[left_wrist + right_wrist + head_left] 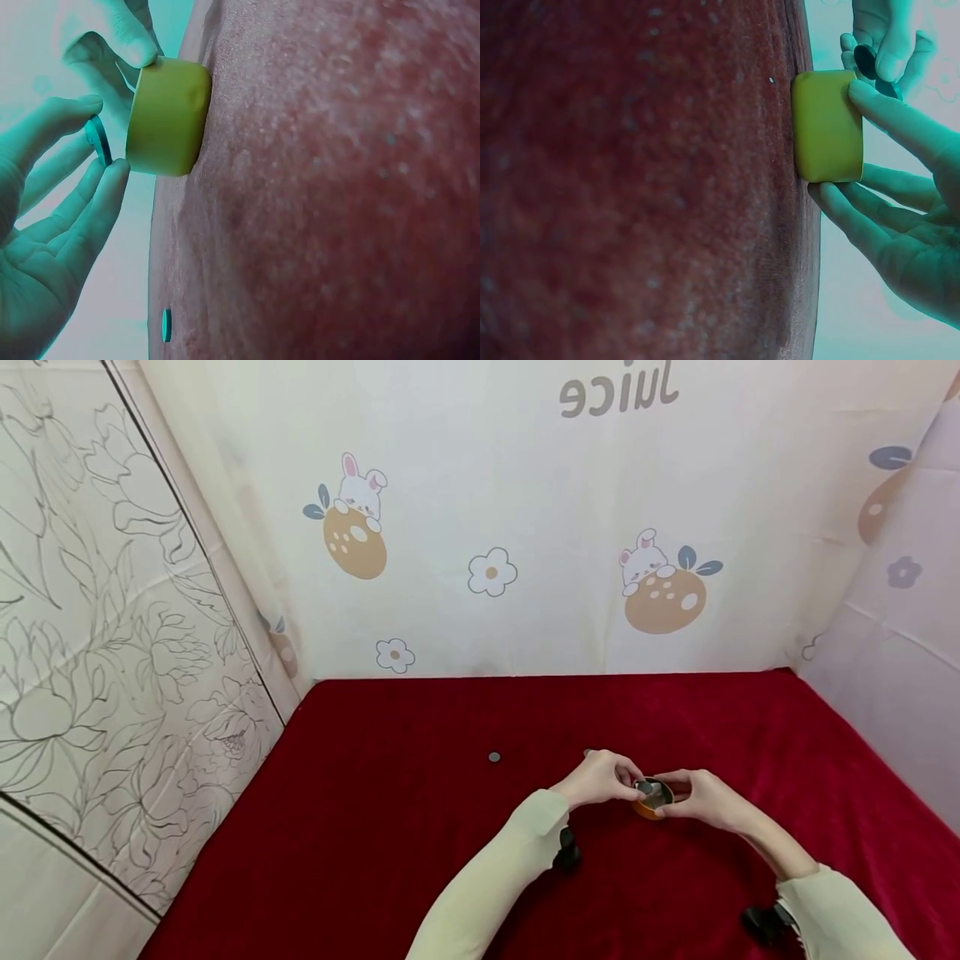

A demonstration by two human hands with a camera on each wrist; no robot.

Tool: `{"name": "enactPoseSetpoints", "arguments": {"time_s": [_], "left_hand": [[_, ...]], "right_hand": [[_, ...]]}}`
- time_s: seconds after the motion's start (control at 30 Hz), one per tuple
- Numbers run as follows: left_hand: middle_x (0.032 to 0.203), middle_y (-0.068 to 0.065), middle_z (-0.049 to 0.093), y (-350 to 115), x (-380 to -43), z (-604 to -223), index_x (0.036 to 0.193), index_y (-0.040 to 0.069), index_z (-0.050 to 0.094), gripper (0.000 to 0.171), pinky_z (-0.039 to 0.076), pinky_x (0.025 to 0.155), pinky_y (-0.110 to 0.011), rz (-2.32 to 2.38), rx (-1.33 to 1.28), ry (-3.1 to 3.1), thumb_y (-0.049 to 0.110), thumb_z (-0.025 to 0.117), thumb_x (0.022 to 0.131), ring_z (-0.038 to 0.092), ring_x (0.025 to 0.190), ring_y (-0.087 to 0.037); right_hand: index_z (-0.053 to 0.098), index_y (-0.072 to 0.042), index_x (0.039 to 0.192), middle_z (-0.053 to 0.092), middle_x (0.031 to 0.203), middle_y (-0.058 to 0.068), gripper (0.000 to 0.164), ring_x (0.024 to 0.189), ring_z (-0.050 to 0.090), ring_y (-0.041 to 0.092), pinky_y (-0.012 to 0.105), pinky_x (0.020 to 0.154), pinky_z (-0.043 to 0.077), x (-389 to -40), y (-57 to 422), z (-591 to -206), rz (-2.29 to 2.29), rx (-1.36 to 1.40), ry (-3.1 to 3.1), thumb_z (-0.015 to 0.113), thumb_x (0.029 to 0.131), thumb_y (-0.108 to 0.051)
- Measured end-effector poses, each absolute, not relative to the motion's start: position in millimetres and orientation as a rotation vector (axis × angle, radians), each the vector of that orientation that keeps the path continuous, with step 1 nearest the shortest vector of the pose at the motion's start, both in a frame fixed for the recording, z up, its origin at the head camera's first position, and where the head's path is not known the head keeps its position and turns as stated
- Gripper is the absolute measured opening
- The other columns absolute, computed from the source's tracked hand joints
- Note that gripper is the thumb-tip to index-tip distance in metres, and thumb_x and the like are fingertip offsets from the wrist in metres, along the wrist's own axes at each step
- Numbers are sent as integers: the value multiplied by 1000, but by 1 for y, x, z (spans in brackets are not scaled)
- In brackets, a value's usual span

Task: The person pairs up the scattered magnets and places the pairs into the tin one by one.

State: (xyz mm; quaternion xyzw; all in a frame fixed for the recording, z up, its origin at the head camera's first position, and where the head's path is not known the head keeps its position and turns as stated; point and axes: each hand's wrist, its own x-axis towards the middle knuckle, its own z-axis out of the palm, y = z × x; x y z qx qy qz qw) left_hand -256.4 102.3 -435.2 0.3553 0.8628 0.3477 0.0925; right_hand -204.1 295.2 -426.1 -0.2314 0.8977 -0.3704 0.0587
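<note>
What matters most is how the thin, round, dark grey disc (100,140) lies to the mouth of the short, orange-yellow, cylindrical container (647,811). In the head view the disc sits toward 10 o'clock of that mouth; the left wrist view shows a narrow gap between it and the rim, so it looks poised just above, not inside. The left hand (600,778) is clamped on it, thumb and fingertips pinching its edges, and reaches in from about 9 o'clock of the container. The right hand (705,799), on the 3 o'clock side, grips the container, thumb near the rim and fingers against the opposite wall.

The container appears to stand upright on the red, velvety cloth (360,827), its axis vertical and its mouth upward; in the turned left wrist view that mouth points to 9 o'clock. There the disc shows nearly edge-on, its long line running from 11 to 5 o'clock, roughly parallel to the rim but slightly tilted. It should need little turning if lowered flat.

A loose grey disc (494,757) lies on the cloth, a little past 9 o'clock from the left hand, the nearer one; a partly hidden grey disc (588,752) shows just beyond that hand, toward 11 o'clock
</note>
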Motion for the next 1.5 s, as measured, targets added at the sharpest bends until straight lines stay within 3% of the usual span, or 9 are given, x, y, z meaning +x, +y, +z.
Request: {"name": "enactPoseSetpoints", "arguments": {"time_s": [0.13, 0.27, 0.77, 0.83, 0.9, 0.97, 1.07, 1.13, 1.5], "left_hand": [[64, 12, 57, 107, -257, -437, 92, 13, 69, 18, 36, 92, -26, 1080, 1023, 2536, 22, 70, 76, 49, 58, 2], [64, 10, 56, 113, -257, -437, 92, 11, 69, 18, 42, 53, -11, 1140, 995, 2493, 20, 70, 76, 49, 56, 0], [84, 7, 66, 112, -256, -434, 99, 10, 68, 20, 43, 60, -10, 1197, 913, 2453, 16, 65, 80, 54, 67, 4], [84, 8, 66, 110, -256, -434, 99, 11, 68, 19, 43, 66, -11, 1184, 922, 2459, 16, 65, 80, 54, 68, 5], [84, 9, 66, 106, -257, -433, 98, 13, 69, 18, 40, 81, -17, 1153, 930, 2485, 17, 65, 81, 54, 71, 6], [84, 10, 66, 103, -257, -433, 98, 13, 69, 17, 40, 83, -19, 1135, 930, 2496, 18, 64, 82, 54, 71, 5], [85, 10, 66, 97, -257, -432, 98, 14, 69, 17, 42, 78, -17, 1113, 910, 2507, 18, 63, 82, 54, 72, 5], [87, 10, 65, 92, -256, -431, 98, 14, 68, 17, 43, 63, -13, 1108, 897, 2499, 18, 63, 83, 53, 71, 4], [93, 7, 63, 56, -264, -429, 101, 12, 67, 19, 43, 61, -14, 1106, 860, 2525, 20, 60, 85, 54, 73, 0]], "right_hand": [[54, 14, 110, 61, 100, 19, 52, 85, 61, 17, 19, 65, 47, -203, 296, -426, -1134, -687, 2714, 71, 74, -21], [54, 13, 109, 62, 100, 18, 52, 83, 60, 15, 19, 65, 47, -203, 296, -427, -1145, -678, 2715, 71, 74, -21], [52, 14, 111, 60, 103, 22, 55, 86, 61, 17, 19, 67, 47, -203, 297, -427, -1128, -665, 2728, 71, 74, -22], [52, 15, 111, 60, 103, 23, 55, 86, 61, 17, 19, 67, 47, -204, 297, -426, -1134, -674, 2716, 71, 74, -21], [51, 16, 111, 59, 103, 24, 55, 86, 61, 16, 18, 66, 47, -204, 297, -425, -1140, -687, 2700, 71, 75, -21], [50, 16, 112, 58, 103, 24, 54, 85, 61, 15, 18, 66, 47, -205, 297, -423, -1142, -707, 2686, 70, 75, -20], [51, 15, 112, 58, 103, 23, 52, 85, 60, 15, 19, 66, 47, -206, 295, -422, -1121, -729, 2690, 69, 77, -19], [51, 14, 112, 59, 103, 22, 50, 85, 60, 15, 20, 67, 47, -207, 292, -420, -1087, -736, 2719, 68, 78, -19], [52, 10, 114, 57, 108, 24, 48, 98, 55, 33, 38, 76, 46, -214, 272, -413, -985, -692, 2823, 63, 82, -24]]}}
